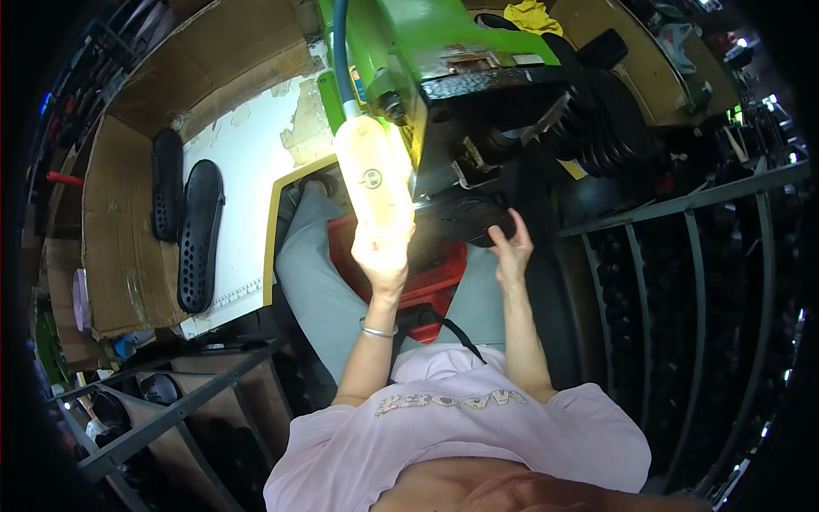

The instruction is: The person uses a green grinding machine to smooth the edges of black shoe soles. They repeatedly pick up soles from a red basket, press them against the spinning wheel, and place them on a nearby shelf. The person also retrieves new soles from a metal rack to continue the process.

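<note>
Beneath the green machine's head, my right hand grips the right end of a dark, rounded piece that looks like a shoe, thumb and fingers about its edge. My left hand is raised just under a glowing, elongated lamp. Glare and the lamp hide its fingers, so I cannot tell what they hold. The dark piece lies between the hands, above my lap, its left part lost in shadow and glare. Metal parts of the machine hang just above it.
Two black shoe soles lie on a white board at left, inside a cut cardboard box. Several black soles are stacked right of the machine. Metal racks flank me on both sides. A red plastic crate or stool shows between my legs.
</note>
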Demonstrator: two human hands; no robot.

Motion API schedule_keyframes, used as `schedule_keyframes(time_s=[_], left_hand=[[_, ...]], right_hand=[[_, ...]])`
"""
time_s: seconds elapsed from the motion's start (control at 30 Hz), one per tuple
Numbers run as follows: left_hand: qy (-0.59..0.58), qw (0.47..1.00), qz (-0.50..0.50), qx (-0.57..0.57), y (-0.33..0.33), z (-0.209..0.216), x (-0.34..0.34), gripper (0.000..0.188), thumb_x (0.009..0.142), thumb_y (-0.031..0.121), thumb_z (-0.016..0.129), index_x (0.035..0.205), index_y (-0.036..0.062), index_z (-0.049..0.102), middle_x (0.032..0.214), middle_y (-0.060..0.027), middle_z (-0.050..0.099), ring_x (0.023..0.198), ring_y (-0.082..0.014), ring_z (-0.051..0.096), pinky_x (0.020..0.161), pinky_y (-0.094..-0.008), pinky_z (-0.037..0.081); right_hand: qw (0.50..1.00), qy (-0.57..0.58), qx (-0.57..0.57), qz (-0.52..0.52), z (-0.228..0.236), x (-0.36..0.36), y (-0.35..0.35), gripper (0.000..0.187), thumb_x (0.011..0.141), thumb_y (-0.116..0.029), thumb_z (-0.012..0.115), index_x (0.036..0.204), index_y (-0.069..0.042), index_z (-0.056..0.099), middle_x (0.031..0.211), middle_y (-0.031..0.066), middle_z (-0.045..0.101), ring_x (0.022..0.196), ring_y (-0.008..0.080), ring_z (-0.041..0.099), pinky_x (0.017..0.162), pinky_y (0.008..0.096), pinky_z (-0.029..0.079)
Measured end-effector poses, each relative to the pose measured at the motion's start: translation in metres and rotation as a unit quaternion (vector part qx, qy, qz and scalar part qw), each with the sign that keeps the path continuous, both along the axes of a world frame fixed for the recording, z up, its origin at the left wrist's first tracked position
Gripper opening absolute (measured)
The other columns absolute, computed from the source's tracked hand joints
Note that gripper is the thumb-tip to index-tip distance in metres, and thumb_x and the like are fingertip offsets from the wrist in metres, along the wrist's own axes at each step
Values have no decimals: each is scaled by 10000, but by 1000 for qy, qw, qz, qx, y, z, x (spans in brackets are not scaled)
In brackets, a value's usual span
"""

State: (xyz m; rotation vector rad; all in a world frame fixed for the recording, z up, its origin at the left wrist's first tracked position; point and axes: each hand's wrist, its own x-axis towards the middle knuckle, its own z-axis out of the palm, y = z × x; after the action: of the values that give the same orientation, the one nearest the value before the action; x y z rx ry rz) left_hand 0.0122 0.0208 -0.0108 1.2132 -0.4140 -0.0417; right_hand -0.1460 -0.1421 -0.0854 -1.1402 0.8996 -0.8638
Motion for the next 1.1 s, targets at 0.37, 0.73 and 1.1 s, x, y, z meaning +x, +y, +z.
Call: schedule_keyframes(time_s=[0.37,0.73,1.1], left_hand=[[-146,971,-49,183,54,36,43,319,673,-73,783,898,-10,567,796,-61,634,756,-135,626,707,-269,532],[-187,972,56,132,2,49,14,448,670,75,831,955,23,489,843,-78,530,755,-163,549,693,-301,480],[-157,980,59,107,-6,26,18,373,689,58,735,971,32,493,920,-92,486,833,-194,492,739,-321,426]], right_hand=[[948,84,-306,38,123,24,-20,643,666,61,797,1262,-30,572,1162,90,492,1025,199,568,850,298,547],[981,-171,-47,84,27,43,-57,619,834,21,670,1385,-86,410,1343,81,464,1140,171,516,881,301,493],[980,-110,-163,-24,56,28,-67,519,748,55,751,1216,-24,541,1049,54,585,929,133,577,785,235,510]])
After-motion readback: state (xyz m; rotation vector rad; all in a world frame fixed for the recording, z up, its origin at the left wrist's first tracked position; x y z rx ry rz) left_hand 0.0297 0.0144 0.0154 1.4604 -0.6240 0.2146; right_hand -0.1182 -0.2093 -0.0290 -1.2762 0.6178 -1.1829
